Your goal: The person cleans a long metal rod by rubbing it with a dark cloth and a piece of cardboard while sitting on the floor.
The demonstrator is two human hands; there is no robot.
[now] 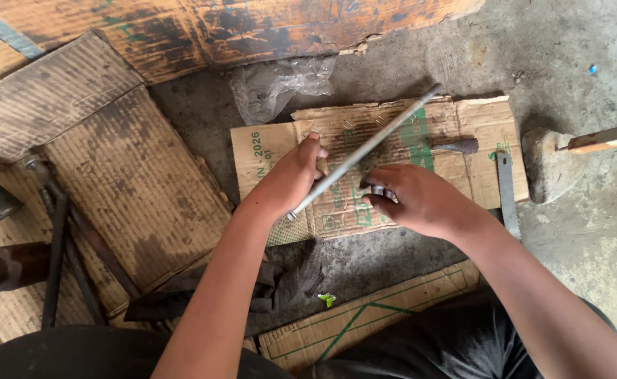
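Observation:
My left hand (289, 179) grips the near end of a long thin metal rod (379, 140), which slants up to the right over a flattened cardboard sheet (463, 165) on the concrete floor. Just right of the rod, my right hand (414, 200) is curled, with its fingertips pinched on a small dark metal ring (376, 189) close to the cardboard. Most of that ring is hidden by the fingers.
A flat metal strip (507, 193) and a dark tool handle (459, 146) lie on the cardboard. A hammer head with a wooden handle (558, 165) sits at right. Crumpled clear plastic (273, 88), a dark rag (266, 281), more cardboard (126, 182) and iron bars (59, 245) lie left.

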